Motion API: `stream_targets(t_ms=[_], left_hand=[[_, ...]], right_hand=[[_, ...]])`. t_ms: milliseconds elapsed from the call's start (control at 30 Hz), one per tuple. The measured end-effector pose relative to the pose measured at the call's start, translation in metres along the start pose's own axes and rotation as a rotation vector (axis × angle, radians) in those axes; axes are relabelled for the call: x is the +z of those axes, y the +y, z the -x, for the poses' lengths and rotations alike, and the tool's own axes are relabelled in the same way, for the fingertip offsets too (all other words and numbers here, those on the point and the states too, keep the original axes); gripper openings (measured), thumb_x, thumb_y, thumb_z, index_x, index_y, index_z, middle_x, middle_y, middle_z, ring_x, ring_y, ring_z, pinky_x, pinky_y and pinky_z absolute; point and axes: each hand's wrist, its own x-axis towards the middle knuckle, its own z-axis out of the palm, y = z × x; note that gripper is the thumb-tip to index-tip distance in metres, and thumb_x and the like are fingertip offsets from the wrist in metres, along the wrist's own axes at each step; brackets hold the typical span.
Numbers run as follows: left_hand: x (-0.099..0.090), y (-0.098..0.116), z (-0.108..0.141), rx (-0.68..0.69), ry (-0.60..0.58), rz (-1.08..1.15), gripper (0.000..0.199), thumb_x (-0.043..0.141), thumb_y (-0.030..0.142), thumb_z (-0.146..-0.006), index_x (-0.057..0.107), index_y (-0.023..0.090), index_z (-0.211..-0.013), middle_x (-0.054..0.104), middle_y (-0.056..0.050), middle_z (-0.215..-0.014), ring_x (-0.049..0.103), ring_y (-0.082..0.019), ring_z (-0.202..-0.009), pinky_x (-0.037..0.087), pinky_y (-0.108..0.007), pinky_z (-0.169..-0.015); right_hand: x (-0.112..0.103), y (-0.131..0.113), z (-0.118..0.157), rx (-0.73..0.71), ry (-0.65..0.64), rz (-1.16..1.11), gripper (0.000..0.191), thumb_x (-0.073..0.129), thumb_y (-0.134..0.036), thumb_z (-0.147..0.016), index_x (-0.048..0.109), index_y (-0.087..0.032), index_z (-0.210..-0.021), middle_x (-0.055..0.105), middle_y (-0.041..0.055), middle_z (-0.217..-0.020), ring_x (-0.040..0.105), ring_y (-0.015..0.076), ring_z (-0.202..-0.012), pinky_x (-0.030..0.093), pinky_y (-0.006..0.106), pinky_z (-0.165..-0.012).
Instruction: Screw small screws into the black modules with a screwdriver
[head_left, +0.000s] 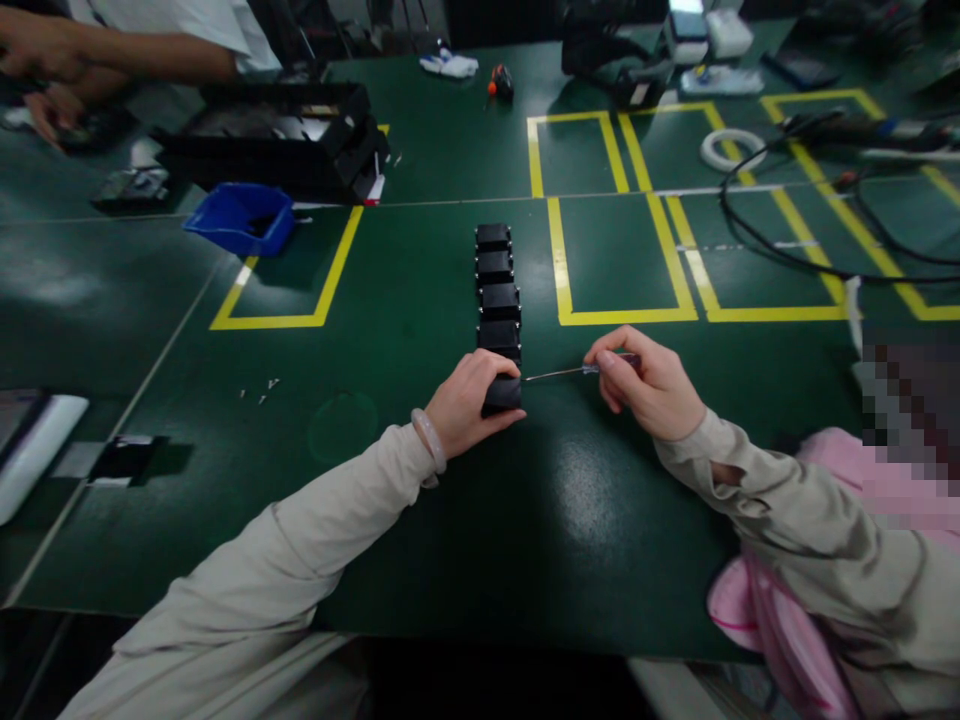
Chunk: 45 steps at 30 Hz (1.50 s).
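My left hand (472,400) grips a small black block (502,396) on the green table, thumb at its near side and fingers over its far side. My right hand (645,380) is closed around the handle of a screwdriver (556,374). Its thin shaft points left, and the tip meets or nearly meets the block's right side; contact is too small to make out. Beyond the left hand, several similar black blocks (499,298) stand in a row leading away, with small shiny screws showing along their sides.
Several loose screws (262,398) lie left of my left hand. A blue bin (247,215) sits by stacked black trays (300,150), near another person's arms (150,50). Yellow tape (630,318) marks the table. A black cable (757,235) and a white tape roll (731,135) lie right.
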Motion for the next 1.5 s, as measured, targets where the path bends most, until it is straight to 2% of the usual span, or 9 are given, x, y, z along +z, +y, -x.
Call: stream_targets(t_ms=[167, 300, 467, 667, 833, 1000, 1200, 1367, 1500], left_hand=[[0.0006, -0.0006, -0.0002, 0.022, 0.004, 0.001, 0.037, 0.072, 0.029, -0.083, 0.050, 0.017, -0.110, 0.060, -0.008, -0.109, 0.057, -0.023, -0.102, 0.049, -0.040, -0.090], [0.0007, -0.0007, 0.0000, 0.007, -0.003, 0.002, 0.036, 0.072, 0.029, -0.083, 0.050, 0.018, -0.110, 0.060, -0.008, -0.110, 0.058, -0.023, -0.103, 0.048, -0.040, -0.091], [0.0005, -0.0006, 0.0001, -0.005, -0.009, -0.002, 0.035, 0.071, 0.030, -0.084, 0.050, 0.018, -0.110, 0.060, -0.008, -0.110, 0.058, -0.024, -0.103, 0.048, -0.041, -0.091], [0.0001, 0.0003, -0.0002, 0.029, 0.015, 0.000, 0.036, 0.072, 0.028, -0.083, 0.050, 0.017, -0.109, 0.060, -0.008, -0.108, 0.057, -0.022, -0.101, 0.048, -0.038, -0.090], [-0.0006, 0.0006, -0.0003, 0.022, 0.008, 0.001, 0.036, 0.072, 0.028, -0.083, 0.050, 0.017, -0.109, 0.060, -0.008, -0.109, 0.057, -0.022, -0.101, 0.048, -0.038, -0.090], [0.0000, 0.0004, 0.0001, 0.015, 0.003, -0.008, 0.036, 0.072, 0.029, -0.083, 0.050, 0.018, -0.110, 0.060, -0.008, -0.109, 0.057, -0.023, -0.102, 0.049, -0.039, -0.090], [0.0004, -0.0001, -0.0002, 0.034, 0.015, -0.005, 0.036, 0.072, 0.028, -0.083, 0.050, 0.017, -0.109, 0.060, -0.008, -0.108, 0.057, -0.023, -0.101, 0.049, -0.039, -0.090], [0.0009, -0.0007, -0.0002, 0.030, 0.012, -0.001, 0.036, 0.072, 0.029, -0.083, 0.050, 0.017, -0.109, 0.060, -0.008, -0.108, 0.057, -0.023, -0.102, 0.048, -0.039, -0.090], [0.0009, -0.0010, 0.0000, 0.030, 0.010, -0.001, 0.036, 0.072, 0.029, -0.083, 0.050, 0.017, -0.109, 0.060, -0.008, -0.109, 0.057, -0.022, -0.102, 0.048, -0.039, -0.091]], right_hand=[[-0.0001, -0.0013, 0.0007, -0.042, -0.006, -0.019, 0.016, 0.052, -0.034, -0.096, 0.051, -0.019, -0.102, 0.050, -0.0074, -0.056, 0.049, 0.0076, -0.044, 0.040, 0.023, -0.043], [-0.0006, 0.0000, 0.0013, -0.006, -0.017, -0.006, 0.018, 0.051, -0.036, -0.097, 0.054, -0.019, -0.094, 0.042, -0.0099, -0.047, 0.043, 0.0066, -0.037, 0.034, 0.022, -0.038], [0.0000, -0.0003, 0.0010, -0.037, -0.014, -0.032, 0.018, 0.054, -0.036, -0.096, 0.051, -0.020, -0.103, 0.051, -0.0072, -0.058, 0.049, 0.0070, -0.044, 0.040, 0.022, -0.041], [-0.0002, 0.0006, 0.0001, 0.005, -0.024, -0.025, 0.019, 0.051, -0.039, -0.097, 0.052, -0.020, -0.094, 0.042, -0.0103, -0.047, 0.044, 0.0063, -0.035, 0.033, 0.022, -0.036], [-0.0004, 0.0011, -0.0002, -0.040, -0.021, -0.040, 0.017, 0.053, -0.035, -0.096, 0.049, -0.020, -0.103, 0.051, -0.0078, -0.056, 0.049, 0.0075, -0.043, 0.039, 0.023, -0.042], [-0.0008, 0.0008, 0.0002, 0.002, -0.012, -0.002, 0.019, 0.051, -0.038, -0.097, 0.053, -0.019, -0.092, 0.042, -0.0098, -0.046, 0.043, 0.0067, -0.035, 0.033, 0.022, -0.037], [-0.0003, 0.0025, -0.0002, -0.047, -0.001, -0.036, 0.018, 0.055, -0.037, -0.095, 0.049, -0.020, -0.099, 0.051, -0.0071, -0.057, 0.050, 0.0080, -0.044, 0.040, 0.024, -0.043], [0.0002, 0.0043, -0.0003, 0.008, -0.005, -0.038, 0.019, 0.052, -0.038, -0.096, 0.052, -0.020, -0.091, 0.041, -0.0099, -0.047, 0.042, 0.0070, -0.036, 0.033, 0.023, -0.037], [0.0003, 0.0028, -0.0006, -0.034, -0.007, -0.037, 0.013, 0.053, -0.032, -0.095, 0.050, -0.020, -0.099, 0.048, -0.0081, -0.054, 0.047, 0.0077, -0.041, 0.037, 0.024, -0.041]])
